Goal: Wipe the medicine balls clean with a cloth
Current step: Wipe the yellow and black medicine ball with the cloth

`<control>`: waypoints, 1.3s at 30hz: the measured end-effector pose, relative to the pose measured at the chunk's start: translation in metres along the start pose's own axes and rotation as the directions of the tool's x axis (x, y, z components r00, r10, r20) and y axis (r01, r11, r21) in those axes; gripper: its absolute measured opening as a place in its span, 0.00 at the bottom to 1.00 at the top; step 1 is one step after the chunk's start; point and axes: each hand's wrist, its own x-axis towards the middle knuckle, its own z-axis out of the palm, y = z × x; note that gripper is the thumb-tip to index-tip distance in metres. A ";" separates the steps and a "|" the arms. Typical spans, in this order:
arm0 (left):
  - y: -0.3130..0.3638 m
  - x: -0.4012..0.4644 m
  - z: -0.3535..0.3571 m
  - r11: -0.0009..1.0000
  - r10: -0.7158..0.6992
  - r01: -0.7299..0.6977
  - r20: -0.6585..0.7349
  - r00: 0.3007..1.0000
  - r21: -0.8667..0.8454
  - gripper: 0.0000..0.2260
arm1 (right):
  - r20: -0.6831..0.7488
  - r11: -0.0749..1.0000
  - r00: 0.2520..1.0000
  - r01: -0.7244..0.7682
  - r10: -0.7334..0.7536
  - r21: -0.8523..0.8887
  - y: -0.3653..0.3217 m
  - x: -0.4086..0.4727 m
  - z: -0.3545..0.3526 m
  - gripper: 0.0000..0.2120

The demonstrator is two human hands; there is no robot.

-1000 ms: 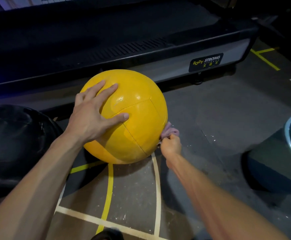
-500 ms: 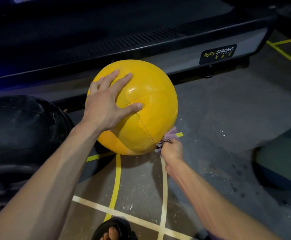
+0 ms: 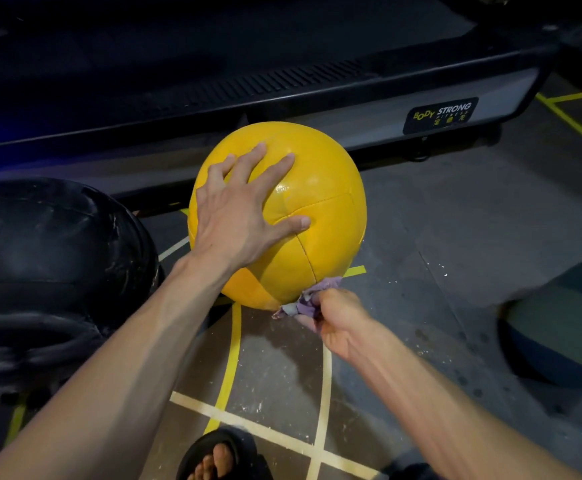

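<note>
On the floor, two medicine balls, one yellow ball (image 3: 320, 216) under the flat, spread left hand (image 3: 237, 223), one black ball (image 3: 53, 268), one cloth (image 3: 305, 303) bunched in the right hand (image 3: 338, 317).

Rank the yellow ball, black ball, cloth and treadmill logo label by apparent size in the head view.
1. black ball, cut off by the frame and nearer, so its lead is unsure
2. yellow ball
3. treadmill logo label
4. cloth, mostly hidden in the right hand

Yellow medicine ball (image 3: 320, 216), lilac cloth (image 3: 308, 303), black ball (image 3: 50, 271) (whitish scuffs), grey floor (image 3: 455, 244) striped yellow and cream.
</note>
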 end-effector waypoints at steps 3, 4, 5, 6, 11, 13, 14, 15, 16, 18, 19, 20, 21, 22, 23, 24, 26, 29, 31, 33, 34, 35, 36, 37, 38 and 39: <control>-0.001 0.001 -0.002 1.000 -0.004 0.004 -0.002 1.000 0.001 0.40 | 0.131 1.000 0.991 0.007 -0.009 0.018 -0.021 -0.019 -0.002 0.15; -0.001 0.002 -0.003 1.000 -0.005 0.005 -0.004 1.000 -0.001 0.40 | 0.166 1.000 0.986 0.027 -0.029 0.014 -0.033 -0.027 -0.003 0.14; -0.001 0.002 -0.003 1.000 -0.004 0.004 -0.005 1.000 0.002 0.40 | 0.192 0.999 0.980 0.048 -0.049 0.011 -0.045 -0.034 -0.005 0.12; 0.000 0.002 -0.002 1.000 -0.001 0.001 -0.005 1.000 0.014 0.40 | 0.216 0.997 0.974 0.073 -0.073 0.010 -0.056 -0.041 -0.006 0.10; 0.007 0.007 -0.008 0.992 0.066 -0.061 0.042 0.997 -0.110 0.42 | 0.199 0.984 0.972 0.147 -0.124 -0.101 -0.066 -0.051 -0.025 0.11; -0.008 0.008 -0.022 0.926 0.084 -0.072 0.017 0.996 -0.371 0.41 | 0.171 0.983 0.977 0.147 -0.126 -0.114 -0.051 -0.049 -0.042 0.12; -0.018 0.008 -0.026 0.912 0.076 -0.069 0.001 0.997 -0.404 0.40 | 0.148 0.987 0.982 0.129 -0.114 -0.099 -0.043 -0.045 -0.052 0.11; -0.027 0.008 -0.027 0.923 0.055 -0.047 0.011 0.998 -0.383 0.39 | 0.113 0.992 0.989 0.104 -0.096 -0.068 -0.033 -0.037 -0.062 0.12; -0.033 0.007 -0.024 0.935 0.026 -0.010 0.040 0.999 -0.354 0.39 | 0.081 0.997 0.994 0.070 -0.068 -0.022 -0.022 -0.026 -0.070 0.13; -0.036 0.003 -0.014 0.931 -0.014 0.038 0.067 0.998 -0.363 0.37 | 0.062 0.998 0.998 -0.008 0.003 0.070 -0.002 0.000 -0.074 0.14; -0.032 0.003 -0.010 0.926 -0.021 0.039 0.054 0.998 -0.374 0.36 | 0.051 0.995 0.998 -0.040 0.036 0.090 0.005 0.011 -0.070 0.14; -0.027 0.005 -0.007 0.931 -0.022 0.035 0.041 0.999 -0.364 0.36 | 0.036 0.993 0.998 -0.063 0.060 0.095 0.011 0.025 -0.061 0.12; -0.021 0.008 -0.006 0.939 -0.017 0.028 0.034 0.999 -0.342 0.35 | 0.009 0.993 0.997 -0.073 0.072 0.098 0.017 0.036 -0.050 0.11; -0.014 0.011 -0.006 0.947 -0.007 0.017 0.031 0.999 -0.321 0.35 | -0.016 0.992 0.997 -0.074 0.076 0.100 0.021 0.041 -0.036 0.10; -0.009 0.015 -0.006 0.952 0.002 0.006 0.029 1.000 -0.305 0.35 | -0.036 0.988 0.996 -0.077 0.083 0.137 0.026 0.047 -0.026 0.13; -0.004 0.019 -0.006 0.955 0.012 -0.003 0.027 1.000 -0.296 0.35 | -0.021 0.971 0.994 -0.103 0.110 0.216 0.031 0.053 -0.018 0.20; 0.004 0.023 -0.005 0.956 0.027 -0.016 0.033 0.999 -0.294 0.34 | 0.005 0.954 0.990 -0.138 0.142 0.264 0.037 0.057 -0.010 0.25; 0.004 0.031 -0.004 0.959 0.037 -0.024 0.039 0.999 -0.283 0.35 | 0.141 0.941 0.984 -0.147 0.108 0.305 0.016 0.026 -0.011 0.17; 0.000 0.033 -0.003 0.959 0.016 -0.001 0.050 0.999 -0.284 0.36 | 0.094 0.934 0.995 -0.074 0.043 0.351 -0.005 0.006 -0.021 0.14; -0.003 0.034 -0.003 0.956 0.003 0.012 0.051 0.999 -0.292 0.36 | 0.147 0.901 0.989 -0.056 -0.009 0.430 -0.026 -0.015 -0.033 0.17; -0.003 0.033 -0.002 0.957 -0.003 0.017 0.047 0.999 -0.289 0.35 | 0.170 0.896 0.985 -0.056 -0.022 0.440 -0.033 -0.020 -0.038 0.19; -0.001 0.032 -0.002 0.959 -0.006 0.018 0.043 0.999 -0.282 0.35 | 0.170 0.897 0.985 -0.062 -0.015 0.438 -0.037 -0.022 -0.040 0.19; 0.002 0.032 -0.003 0.961 -0.006 0.017 0.042 0.999 -0.277 0.34 | 0.172 0.903 0.985 -0.062 -0.014 0.425 -0.036 -0.025 -0.040 0.17; 0.007 0.032 -0.003 0.963 -0.004 0.015 0.039 0.999 -0.271 0.34 | 0.166 0.910 0.986 -0.061 -0.008 0.411 -0.031 -0.028 -0.036 0.14; 0.010 0.032 -0.004 0.965 -0.002 0.011 0.035 0.999 -0.263 0.34 | 0.150 0.921 0.989 -0.069 0.011 0.383 -0.025 -0.028 -0.030 0.12; 0.013 0.032 -0.004 0.967 -0.003 0.009 0.027 1.000 -0.253 0.34 | 0.123 0.930 0.992 -0.075 0.033 0.361 -0.017 -0.024 -0.025 0.13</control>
